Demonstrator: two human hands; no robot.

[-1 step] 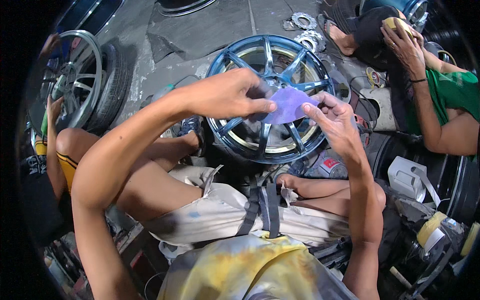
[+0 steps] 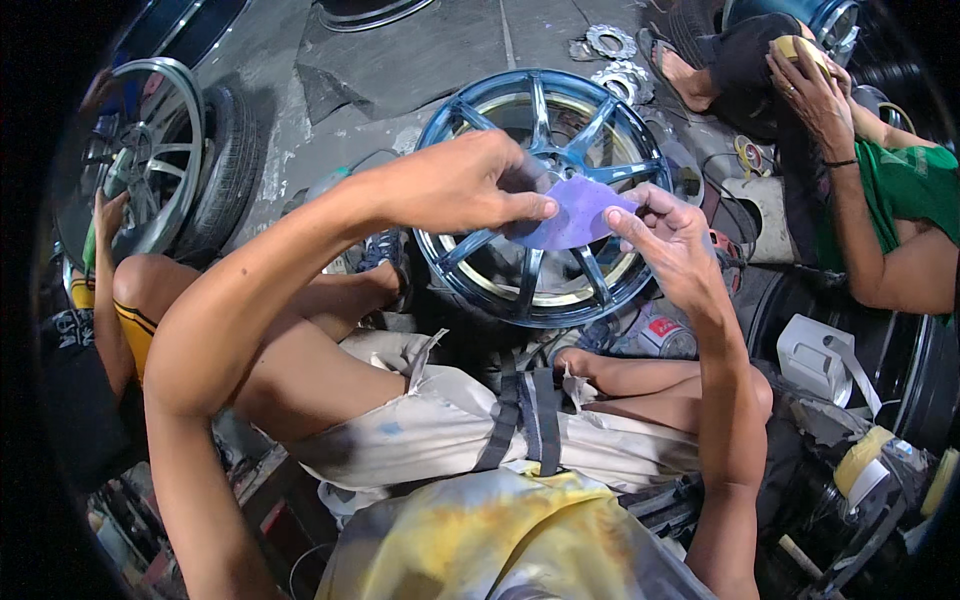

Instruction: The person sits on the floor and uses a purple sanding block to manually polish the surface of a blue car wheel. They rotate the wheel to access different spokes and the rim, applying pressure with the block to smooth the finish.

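Two wheels frame the scene on the concrete floor. At far left a silver alloy wheel with its tyre stands upright, and another person's hand rests against its lower rim. Moving right, the left hand reaches across from the lower left, its thumb and fingers pinched on the left edge of a purple sheet of sandpaper. The sheet hangs in the air between both hands, directly above a glossy blue spoked rim lying flat on the floor in front of the person's bare knees. The right hand grasps the sheet's right edge, fingertips closed on it. Right of the rim sits a pale plastic container, with rolls of masking tape below it. At far right a co-worker in a green shirt presses a yellow sponge against a dark tyre.
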